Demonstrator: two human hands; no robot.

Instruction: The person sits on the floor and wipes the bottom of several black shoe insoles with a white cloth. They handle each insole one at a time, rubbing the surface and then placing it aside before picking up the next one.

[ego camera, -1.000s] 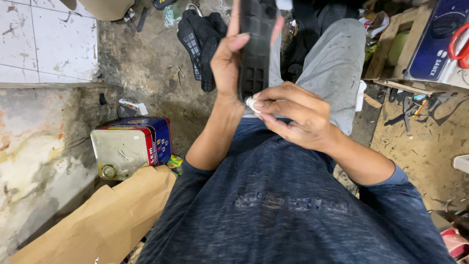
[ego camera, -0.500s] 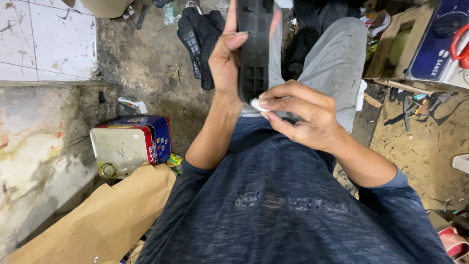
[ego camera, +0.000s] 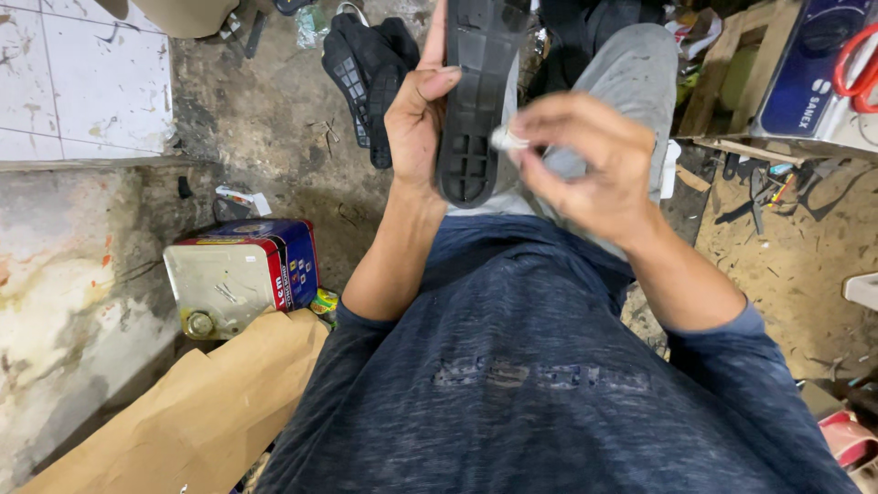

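Note:
My left hand (ego camera: 416,123) grips a black shoe sole (ego camera: 476,101) upright over my lap, its ribbed inner side facing me. My right hand (ego camera: 590,160), blurred with motion, pinches a small white object (ego camera: 503,139) at the sole's right edge. What the white object is I cannot make out. My grey trouser leg (ego camera: 631,82) lies behind both hands.
A pair of black sandals (ego camera: 366,78) lies on the dirty concrete floor ahead. A blue and red rectangular tin can (ego camera: 242,274) sits at left beside brown cardboard (ego camera: 197,412). A wooden crate (ego camera: 722,82) and scattered tools (ego camera: 759,183) are at right, white tiles (ego camera: 82,78) at upper left.
My right hand has risen from below the sole's heel to its right side, carrying the white object. The sole and left hand have stayed nearly still.

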